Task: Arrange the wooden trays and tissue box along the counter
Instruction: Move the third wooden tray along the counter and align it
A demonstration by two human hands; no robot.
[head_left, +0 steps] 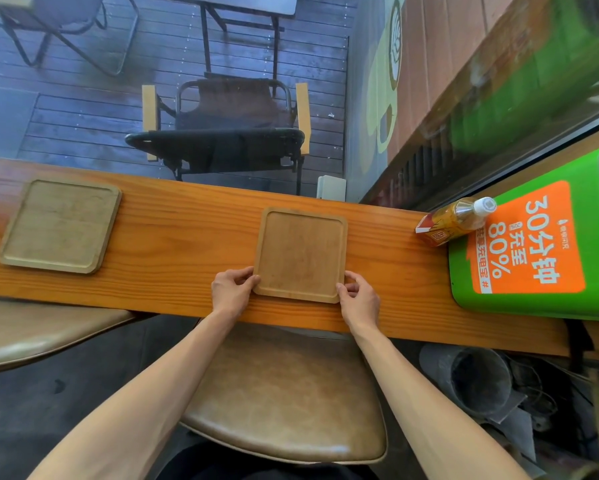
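A square wooden tray [301, 254] lies flat in the middle of the narrow wooden counter [187, 230]. My left hand [234, 292] pinches its near left corner and my right hand [358, 299] pinches its near right corner. A second, paler wooden tray [60, 225] lies flat on the counter at the far left, apart from both hands. No tissue box is in view.
A bottle of amber drink [455, 221] lies at the counter's right end beside a green and orange device [540, 244]. Two tan stool seats [287, 396] [31, 330] sit below the counter's near edge. Beyond a window stands a folding chair [221, 133].
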